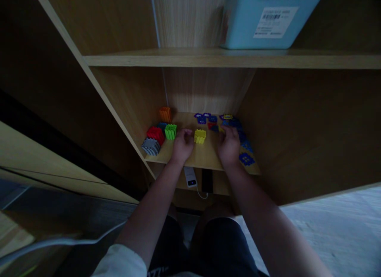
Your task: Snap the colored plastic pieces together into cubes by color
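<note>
L hand (182, 146) & R hand (229, 144) over wood shelf (208, 158), yellow stack (200, 136) btwn them.
Yellow stack = boxy, ridged plastic w/ toothed edges, mid-shelf, just beside L hand; L fingers curled, can't tell if they pinch anything. R hand bent over flat bits, yellow piece (221, 128) at its fingertips; can't tell if pinched or only touched. Blue bits (247, 159) lie flat along R side, nearest one a lattice w/ notched rim; red bit (211, 126) near R hand. On L side: green stack (170, 132), ribbed; red stack (156, 135) & grey stack (151, 146), blocky, side by side; orange stack (165, 114) upright at back. Above: smooth blue bin (247, 27) w/ white label. Below: slim white device (189, 176) w/ dark glossy end + thin cord.
</note>
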### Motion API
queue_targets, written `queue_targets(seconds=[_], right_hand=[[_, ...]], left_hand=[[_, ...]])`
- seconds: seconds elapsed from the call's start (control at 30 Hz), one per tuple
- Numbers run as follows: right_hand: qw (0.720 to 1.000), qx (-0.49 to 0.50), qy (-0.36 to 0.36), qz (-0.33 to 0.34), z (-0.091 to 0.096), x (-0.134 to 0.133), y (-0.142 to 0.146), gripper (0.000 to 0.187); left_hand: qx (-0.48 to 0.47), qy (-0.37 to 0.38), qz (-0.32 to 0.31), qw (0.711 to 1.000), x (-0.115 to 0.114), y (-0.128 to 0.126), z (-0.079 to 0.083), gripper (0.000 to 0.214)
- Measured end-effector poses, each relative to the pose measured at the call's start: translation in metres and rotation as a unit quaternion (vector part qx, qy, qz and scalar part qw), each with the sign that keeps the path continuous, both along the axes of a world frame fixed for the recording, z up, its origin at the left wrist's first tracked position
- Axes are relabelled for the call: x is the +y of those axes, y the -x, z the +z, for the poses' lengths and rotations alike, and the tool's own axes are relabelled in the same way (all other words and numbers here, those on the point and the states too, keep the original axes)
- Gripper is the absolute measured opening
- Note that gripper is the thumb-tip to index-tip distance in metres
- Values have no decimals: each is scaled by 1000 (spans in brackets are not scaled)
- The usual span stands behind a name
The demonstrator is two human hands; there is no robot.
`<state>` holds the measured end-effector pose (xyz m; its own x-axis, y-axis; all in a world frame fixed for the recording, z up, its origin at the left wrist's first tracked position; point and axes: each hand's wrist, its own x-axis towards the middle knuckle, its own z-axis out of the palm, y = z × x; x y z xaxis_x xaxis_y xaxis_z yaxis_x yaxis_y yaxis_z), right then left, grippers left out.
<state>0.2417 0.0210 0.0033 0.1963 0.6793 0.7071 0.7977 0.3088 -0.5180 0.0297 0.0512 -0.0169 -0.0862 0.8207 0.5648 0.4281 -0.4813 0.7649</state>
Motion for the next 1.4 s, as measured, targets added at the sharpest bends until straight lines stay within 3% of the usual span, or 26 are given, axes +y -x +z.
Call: queue_targets(seconds=[0.23, 0.47, 0.87, 1.4], right_hand=[[992, -53, -22, 117, 7, -15, 10, 38], [978, -98, -27, 182, 2, -14, 9, 21], [979, -66, -45, 188, -4, -9, 11, 13], [972, -26, -14, 233, -7, -1, 9, 10]], left_hand=[[8, -70, -32, 997, -16, -2, 17, 17], [40, -91, -87, 991, -24, -2, 26, 23], [43, -130, -112, 984, -22, -2, 23, 5], [52, -157, -134, 977, -20, -1, 23, 5]])
